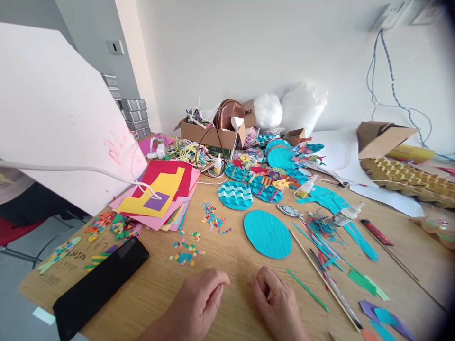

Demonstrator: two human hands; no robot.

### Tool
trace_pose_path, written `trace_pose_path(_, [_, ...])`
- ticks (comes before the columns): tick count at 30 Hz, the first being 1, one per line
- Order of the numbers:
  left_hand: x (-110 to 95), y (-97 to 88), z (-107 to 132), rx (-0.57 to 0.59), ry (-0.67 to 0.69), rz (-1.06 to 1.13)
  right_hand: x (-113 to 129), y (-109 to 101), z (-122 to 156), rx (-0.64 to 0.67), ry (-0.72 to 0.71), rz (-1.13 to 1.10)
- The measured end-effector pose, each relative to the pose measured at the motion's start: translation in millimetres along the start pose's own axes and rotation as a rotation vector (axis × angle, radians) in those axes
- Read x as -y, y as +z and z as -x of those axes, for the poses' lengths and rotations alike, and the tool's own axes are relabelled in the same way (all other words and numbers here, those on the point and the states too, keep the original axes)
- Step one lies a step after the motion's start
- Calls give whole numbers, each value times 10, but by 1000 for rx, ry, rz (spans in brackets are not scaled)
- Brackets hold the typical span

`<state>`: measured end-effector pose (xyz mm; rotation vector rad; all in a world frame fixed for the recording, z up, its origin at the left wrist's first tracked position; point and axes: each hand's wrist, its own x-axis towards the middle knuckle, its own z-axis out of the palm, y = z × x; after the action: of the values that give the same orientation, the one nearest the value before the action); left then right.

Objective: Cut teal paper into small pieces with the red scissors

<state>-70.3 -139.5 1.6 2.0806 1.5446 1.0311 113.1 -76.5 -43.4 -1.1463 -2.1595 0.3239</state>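
Note:
My left hand (199, 303) rests on the wooden table with its fingers curled into a loose fist, and nothing shows in it. Beside it, a little to the right, my right hand (277, 303) is also curled closed, with no object visible in its fingers. A gap of bare wood separates the two. Just beyond them lies a flat turquoise paper disc (268, 234), touched by neither hand. Small round confetti dots (186, 251) are scattered ahead of my left hand. Near my right hand lies a thin green paper strip (307, 290).
A black phone (101, 289) lies at the left, near stacked coloured paper (156, 194). Wooden sticks (325, 279), paper strips and a glue bottle (346, 214) spread over the right. Decorated turquoise discs (235, 195) and a cardboard box (209, 136) stand further back.

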Motion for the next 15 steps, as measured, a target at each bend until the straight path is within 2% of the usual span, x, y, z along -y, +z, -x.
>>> trace_pose_path(5, [89,89,73,48,-29,2,14,1,-17,30,80,-39])
trace_pose_path(9, [67,140,71,109,-26,25,58,-76,-81,60,55,-73])
trace_pose_path(12, [45,157,37,173,-52,49,64,-251,-80,90,51,-72])
trace_pose_path(15, [51,174,-10,209,-182,219,-2,-536,33,131,119,-29])
